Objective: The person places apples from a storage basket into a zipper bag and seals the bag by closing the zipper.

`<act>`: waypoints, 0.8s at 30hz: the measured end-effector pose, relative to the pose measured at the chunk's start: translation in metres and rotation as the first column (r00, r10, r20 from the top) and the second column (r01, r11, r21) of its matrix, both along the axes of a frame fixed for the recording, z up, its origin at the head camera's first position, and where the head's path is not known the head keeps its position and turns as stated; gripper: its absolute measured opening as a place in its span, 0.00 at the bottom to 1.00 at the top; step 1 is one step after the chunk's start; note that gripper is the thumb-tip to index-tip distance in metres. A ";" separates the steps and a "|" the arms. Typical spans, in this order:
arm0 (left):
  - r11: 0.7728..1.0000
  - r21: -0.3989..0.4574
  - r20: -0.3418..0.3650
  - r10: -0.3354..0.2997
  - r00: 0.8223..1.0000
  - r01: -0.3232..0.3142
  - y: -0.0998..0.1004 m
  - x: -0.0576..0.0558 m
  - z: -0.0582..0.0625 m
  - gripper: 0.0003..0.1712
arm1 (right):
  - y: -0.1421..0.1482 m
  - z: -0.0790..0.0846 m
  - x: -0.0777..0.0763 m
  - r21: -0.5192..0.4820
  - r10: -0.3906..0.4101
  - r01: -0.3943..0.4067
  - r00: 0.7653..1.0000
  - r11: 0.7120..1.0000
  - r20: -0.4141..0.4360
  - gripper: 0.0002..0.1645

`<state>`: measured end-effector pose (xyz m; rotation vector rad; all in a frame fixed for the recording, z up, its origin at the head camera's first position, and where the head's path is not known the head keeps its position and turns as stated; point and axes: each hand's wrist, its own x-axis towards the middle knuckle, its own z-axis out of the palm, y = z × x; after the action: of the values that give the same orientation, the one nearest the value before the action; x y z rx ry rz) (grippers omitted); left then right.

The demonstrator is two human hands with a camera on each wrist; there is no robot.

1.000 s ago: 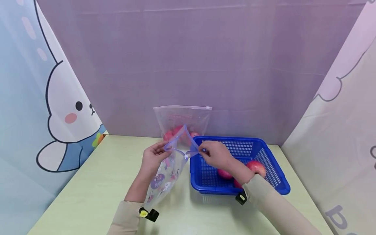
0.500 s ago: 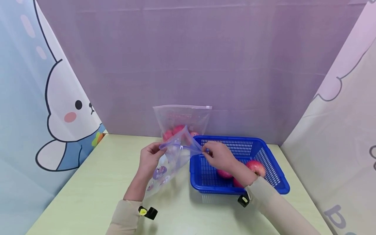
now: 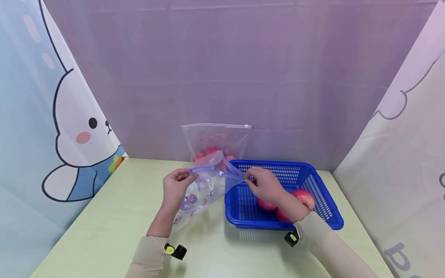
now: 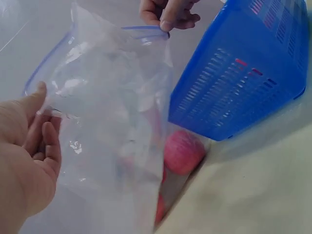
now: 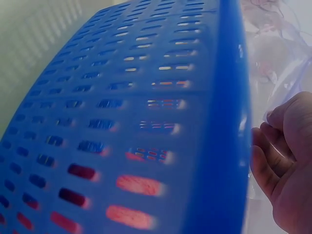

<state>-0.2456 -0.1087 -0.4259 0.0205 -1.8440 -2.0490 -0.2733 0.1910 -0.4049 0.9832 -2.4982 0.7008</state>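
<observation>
Between my two hands hangs a clear zip bag (image 3: 205, 189) with a purple zip edge, a white slider and cartoon prints. My left hand (image 3: 176, 187) pinches the left end of its mouth between thumb and fingers. The right end of the mouth is pinched by my right hand (image 3: 265, 186), over the blue basket. The mouth gapes between them, and the bag slants down toward the left forearm. In the left wrist view the bag (image 4: 107, 112) looks flat and see-through, with my left hand (image 4: 29, 151) at its edge.
A blue plastic basket (image 3: 243, 224) with several apples (image 3: 303, 199) stands on the pale table (image 3: 104, 216), partly under my right forearm. Behind the held bag, a second zip bag (image 3: 215, 135) holding apples stands against the purple backdrop (image 3: 222, 69).
My hands have spread apart, the right one moving to the right and the left slightly left. The bag's mouth is stretched wider, and its slider has shifted.
</observation>
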 end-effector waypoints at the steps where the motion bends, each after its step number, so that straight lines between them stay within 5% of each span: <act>1: 1.000 0.016 -0.008 -0.003 1.000 0.003 0.000 0.000 0.000 0.10 | 0.001 0.000 0.000 -0.004 0.004 -0.004 1.000 1.000 -0.001 0.04; 7: 0.987 0.138 -0.047 -0.081 0.996 0.087 -0.005 -0.002 -0.002 0.04 | 0.008 0.000 0.002 -0.016 -0.025 0.025 1.000 1.000 0.003 0.06; 12: 0.983 0.067 -0.081 -0.167 0.983 0.172 -0.001 -0.002 -0.003 0.06 | 0.007 0.001 0.004 -0.027 -0.027 0.028 0.999 0.999 0.023 0.05; 18: 0.987 -0.112 -0.157 -0.133 0.979 0.116 0.014 0.002 0.000 0.11 | 0.001 0.005 0.006 -0.059 0.009 -0.007 0.999 0.998 0.033 0.05; 24: 0.991 -0.114 -0.170 -0.089 0.981 0.070 0.021 0.005 0.002 0.09 | 0.000 0.007 0.006 -0.049 0.011 -0.008 0.998 0.999 0.061 0.06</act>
<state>-0.2405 -0.0881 -0.4238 -0.2588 -1.8689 -1.9315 -0.2674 0.1906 -0.3982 0.9702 -2.5173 0.8026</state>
